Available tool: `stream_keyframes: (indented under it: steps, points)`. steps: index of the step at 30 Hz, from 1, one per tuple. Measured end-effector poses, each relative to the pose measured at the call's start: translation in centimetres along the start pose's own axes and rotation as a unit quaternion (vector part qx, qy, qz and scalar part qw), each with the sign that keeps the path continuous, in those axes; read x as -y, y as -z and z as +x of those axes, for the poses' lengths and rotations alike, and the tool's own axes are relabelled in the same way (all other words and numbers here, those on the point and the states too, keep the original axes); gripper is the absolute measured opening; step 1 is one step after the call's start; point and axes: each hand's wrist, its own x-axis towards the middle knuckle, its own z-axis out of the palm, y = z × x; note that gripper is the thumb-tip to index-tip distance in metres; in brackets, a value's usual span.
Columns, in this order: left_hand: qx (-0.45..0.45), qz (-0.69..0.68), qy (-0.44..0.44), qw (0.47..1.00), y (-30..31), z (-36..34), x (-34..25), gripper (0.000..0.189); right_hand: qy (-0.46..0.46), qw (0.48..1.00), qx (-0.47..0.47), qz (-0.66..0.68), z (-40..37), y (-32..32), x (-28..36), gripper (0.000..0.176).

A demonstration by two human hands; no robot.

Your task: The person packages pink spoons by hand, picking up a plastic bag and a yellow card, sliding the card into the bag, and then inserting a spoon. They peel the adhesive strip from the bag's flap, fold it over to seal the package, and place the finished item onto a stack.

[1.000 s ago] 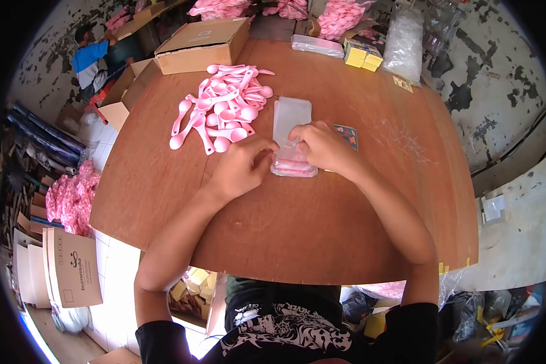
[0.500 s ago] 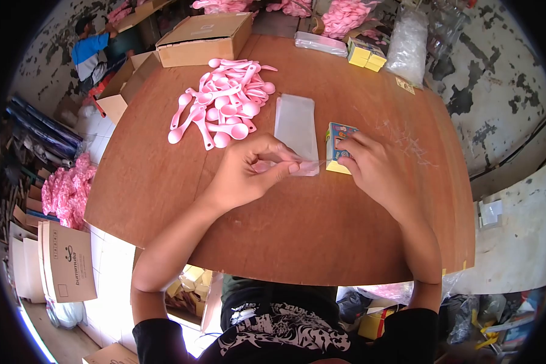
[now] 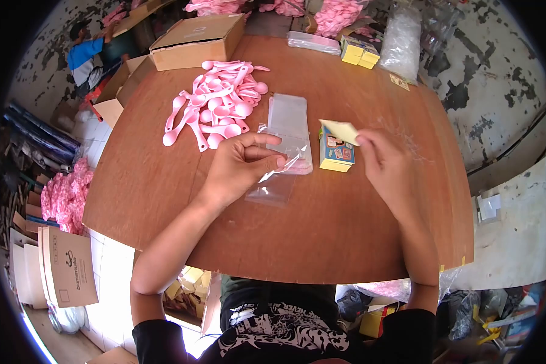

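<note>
My left hand (image 3: 233,170) pinches a clear plastic bag (image 3: 270,193) between thumb and fingers, and the bag hangs above the wooden table. Between the thumb and fingertips of my right hand (image 3: 389,167) is a pale yellow card (image 3: 342,131), tilted over a stack of printed cards (image 3: 337,156) with a blue picture on top. Left of that stack lies a pile of flat clear bags (image 3: 289,115), partly covered by the held bag. Beyond my left hand, pink plastic spoons (image 3: 221,103) are heaped on the table.
A cardboard box (image 3: 197,42) stands at the table's far left. At the far right are small yellow card stacks (image 3: 359,52), a packet of clear bags (image 3: 313,42) and a large plastic bundle (image 3: 400,45). A person in a blue top (image 3: 85,56) is at the back left.
My left hand now holds the clear bag spread and hanging down, where it was bunched between both hands. My right hand has let go of it and lifted a card off the stack.
</note>
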Motion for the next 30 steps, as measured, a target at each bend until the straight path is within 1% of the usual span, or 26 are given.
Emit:
stream_keyframes:
  steps: [1, 2, 3, 4, 5, 7, 8, 9, 11, 12, 14, 18, 20, 21, 23, 24, 25, 26, 27, 28, 29, 30]
  points:
    - [-0.002, 0.000, 0.000, 1.000, 0.0, -0.1, 0.0, 0.035, -0.025, 0.991, -0.110, 0.074, -0.1, 0.0, 0.1, 0.008]
    - [0.006, 0.026, 0.005, 1.000, -0.1, -0.2, -0.1, 0.035, -0.049, 0.964, -0.218, 0.146, -0.1, 0.1, 0.2, 0.009]
    - [0.015, 0.052, 0.010, 0.998, -0.2, -0.3, -0.1, 0.035, -0.049, 0.964, -0.218, 0.146, -0.2, 0.4, 0.8, 0.009]
    - [0.023, 0.078, 0.015, 0.997, -0.4, -0.3, -0.1, 0.038, -0.069, 0.937, -0.200, 0.277, -0.2, 0.9, 1.8, 0.012]
    - [0.025, 0.078, 0.015, 0.997, -0.6, -0.4, 0.0, 0.038, -0.089, 0.894, -0.179, 0.402, -0.2, 1.1, 2.4, 0.016]
    - [0.101, 0.040, -0.016, 0.994, -1.1, -0.7, 0.2, 0.038, -0.087, 0.893, -0.168, 0.408, -0.4, 0.5, 2.6, 0.017]
    - [0.116, 0.059, -0.015, 0.991, -1.2, -0.9, 0.2, 0.037, -0.084, 0.892, -0.155, 0.416, -0.5, 0.2, 2.5, 0.018]
    - [0.117, 0.060, -0.015, 0.991, -1.4, -1.1, 0.3, 0.037, -0.084, 0.892, -0.156, 0.416, -0.5, -0.1, 2.3, 0.018]
    - [0.122, 0.041, -0.027, 0.991, -1.7, -1.3, 0.3, 0.039, -0.089, 0.914, -0.113, 0.380, -0.5, -0.5, 2.1, 0.016]
    - [0.121, 0.042, -0.027, 0.991, -1.7, -1.3, 0.3, 0.039, -0.088, 0.914, -0.113, 0.380, -0.4, -0.5, 2.0, 0.016]
    - [0.115, 0.064, -0.027, 0.991, -1.6, -1.3, 0.4, 0.041, -0.061, 0.941, -0.033, 0.332, -0.4, -0.3, 1.8, 0.014]
    - [0.126, 0.057, -0.029, 0.990, -1.9, -1.2, 0.2, 0.040, -0.053, 0.941, -0.019, 0.333, -0.5, -0.5, 2.4, 0.011]
    - [0.144, 0.068, -0.007, 0.987, -2.3, -1.0, -0.3, 0.042, -0.039, 0.943, 0.048, 0.327, -0.6, -0.8, 2.3, 0.010]
    - [0.144, 0.069, -0.008, 0.987, -2.4, -0.8, -0.7, 0.042, -0.038, 0.943, 0.047, 0.327, -0.6, -1.0, 2.3, 0.010]
    - [0.148, 0.108, -0.043, 0.982, -2.8, -0.6, -1.6, 0.038, 0.043, 0.933, 0.058, 0.351, -0.7, -1.6, 2.5, 0.010]
    - [0.147, 0.108, -0.042, 0.982, -2.9, -0.4, -1.8, 0.038, 0.083, 0.939, 0.089, 0.322, -0.6, -1.3, 2.4, 0.013]
    - [0.146, 0.140, -0.061, 0.977, -3.1, -0.2, -2.0, 0.035, 0.083, 0.938, 0.090, 0.323, -0.6, -1.1, 2.5, 0.013]
    - [0.144, 0.172, -0.081, 0.971, -3.2, -0.1, -2.2, 0.032, 0.058, 0.928, 0.111, 0.350, -0.7, -0.9, 2.6, 0.015]
    - [0.144, 0.172, -0.080, 0.971, -3.4, 0.0, -2.4, 0.032, 0.033, 0.917, 0.131, 0.376, -0.8, -0.8, 2.7, 0.018]
    - [0.153, 0.174, -0.103, 0.967, -3.6, 0.0, -2.4, 0.029, 0.033, 0.916, 0.131, 0.377, -0.9, -0.8, 2.5, 0.018]
    - [0.163, 0.175, -0.126, 0.963, -3.8, 0.0, -2.5, 0.027, 0.009, 0.900, 0.148, 0.410, -1.0, -0.7, 2.2, 0.019]
    - [0.164, 0.175, -0.126, 0.963, -4.0, 0.0, -2.5, 0.027, -0.015, 0.881, 0.165, 0.443, -1.1, -0.7, 2.0, 0.020]
